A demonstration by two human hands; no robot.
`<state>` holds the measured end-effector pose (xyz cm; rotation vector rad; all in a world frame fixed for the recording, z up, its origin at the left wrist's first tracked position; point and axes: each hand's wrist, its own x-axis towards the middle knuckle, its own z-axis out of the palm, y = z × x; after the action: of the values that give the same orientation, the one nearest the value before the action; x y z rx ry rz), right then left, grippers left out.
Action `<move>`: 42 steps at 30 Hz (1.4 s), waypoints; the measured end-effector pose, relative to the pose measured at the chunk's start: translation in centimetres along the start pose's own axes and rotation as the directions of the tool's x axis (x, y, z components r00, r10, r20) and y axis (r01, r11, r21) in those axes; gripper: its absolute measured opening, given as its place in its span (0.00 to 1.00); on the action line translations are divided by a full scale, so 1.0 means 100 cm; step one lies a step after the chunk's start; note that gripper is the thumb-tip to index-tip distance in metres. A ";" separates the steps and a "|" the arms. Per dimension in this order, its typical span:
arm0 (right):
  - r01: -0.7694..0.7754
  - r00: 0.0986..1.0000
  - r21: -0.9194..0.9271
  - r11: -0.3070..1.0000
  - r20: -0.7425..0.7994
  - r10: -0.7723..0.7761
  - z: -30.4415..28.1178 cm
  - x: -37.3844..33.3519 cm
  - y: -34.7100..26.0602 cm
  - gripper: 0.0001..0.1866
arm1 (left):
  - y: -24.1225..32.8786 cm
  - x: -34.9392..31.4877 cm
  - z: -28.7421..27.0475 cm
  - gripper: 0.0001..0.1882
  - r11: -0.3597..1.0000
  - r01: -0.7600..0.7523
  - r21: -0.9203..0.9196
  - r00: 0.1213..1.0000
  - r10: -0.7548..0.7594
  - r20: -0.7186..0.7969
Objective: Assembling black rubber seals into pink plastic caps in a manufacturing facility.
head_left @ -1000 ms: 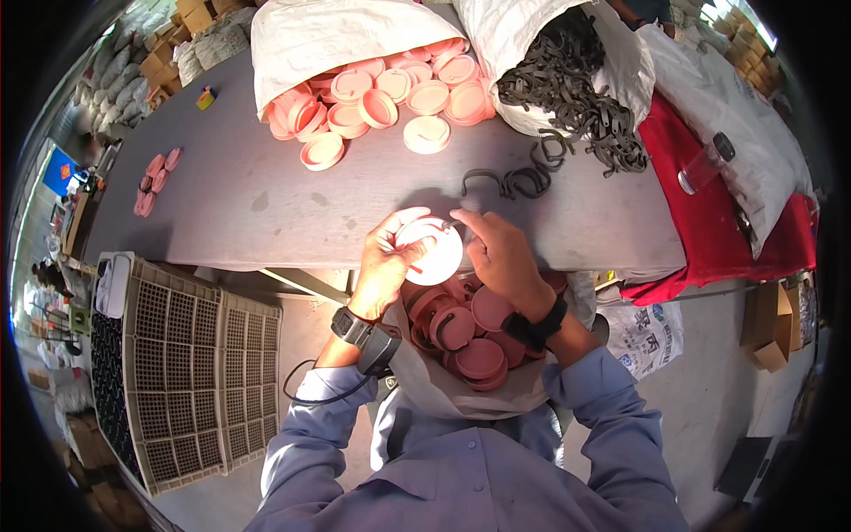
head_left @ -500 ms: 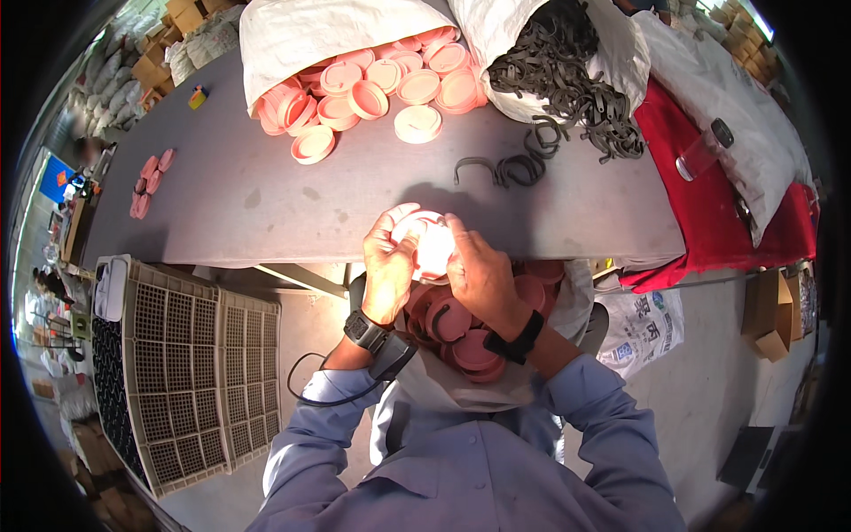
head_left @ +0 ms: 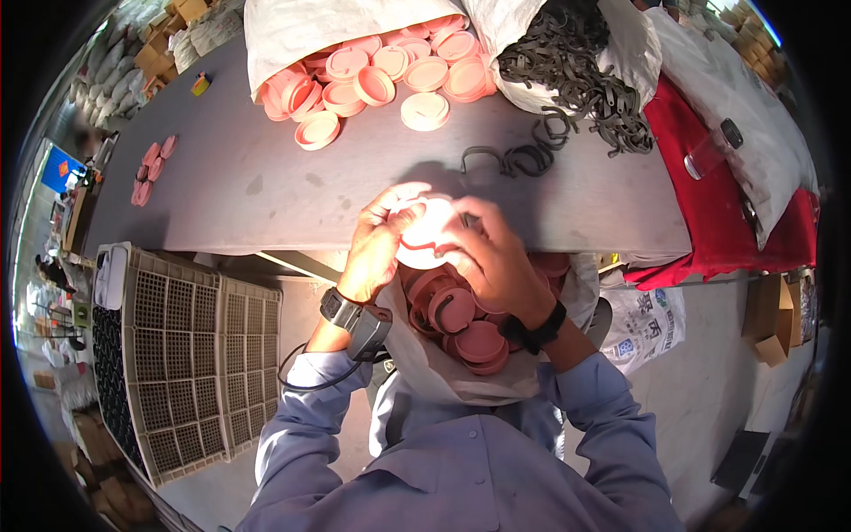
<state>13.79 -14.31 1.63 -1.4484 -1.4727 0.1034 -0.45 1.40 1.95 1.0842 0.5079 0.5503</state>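
Brightly lit and partly washed out, a round pink lid is held up over the table's near edge. My left hand grips its left side, thumb across the face. On the right side, my right hand has its curled fingers against the lid; they are slightly blurred. A darker curved line crosses the lid, and I cannot tell whether it is a strap or a shadow. Below my hands, a white sack holds several pink lids, one bearing a dark curved strip.
A white sack spills pink lids across the grey table. Beside it, another sack holds dark curved straps, some lying loose. Small pink pieces sit at left. A plastic crate stands lower left; a bottle rests on red cloth.
Both hands and the lid have moved slightly up in the view. My right hand's fingers have shifted on the lid, from its upper edge to lower down its right side.
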 end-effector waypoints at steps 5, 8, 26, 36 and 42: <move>0.147 0.988 -0.011 0.989 0.046 -0.146 0.001 -0.007 0.003 0.10 | -0.002 0.000 0.007 0.15 0.997 -0.007 -0.071 1.000 0.008 0.007; 0.133 0.991 -0.062 0.989 0.022 -0.131 0.005 -0.006 0.002 0.07 | -0.002 -0.003 0.017 0.14 1.000 -0.008 0.001 0.999 0.008 -0.053; -0.025 0.997 -0.166 0.986 0.066 0.037 0.015 -0.039 0.010 0.22 | -0.067 -0.058 0.028 0.18 0.921 -0.228 0.317 0.951 0.280 -0.129; -0.115 0.962 -0.181 0.977 0.225 0.155 0.006 -0.063 -0.022 0.33 | -0.078 -0.066 0.002 0.26 0.984 0.172 0.052 0.965 -0.179 0.193; 0.008 0.865 -0.441 0.897 0.453 0.215 0.000 -0.060 -0.045 0.33 | -0.062 -0.064 0.002 0.37 0.969 0.242 -0.046 0.937 -0.221 0.271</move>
<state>9.20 -20.20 1.20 -1.9696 -1.9144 0.2434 -4.13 -5.10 -2.92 0.9881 0.3696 0.2107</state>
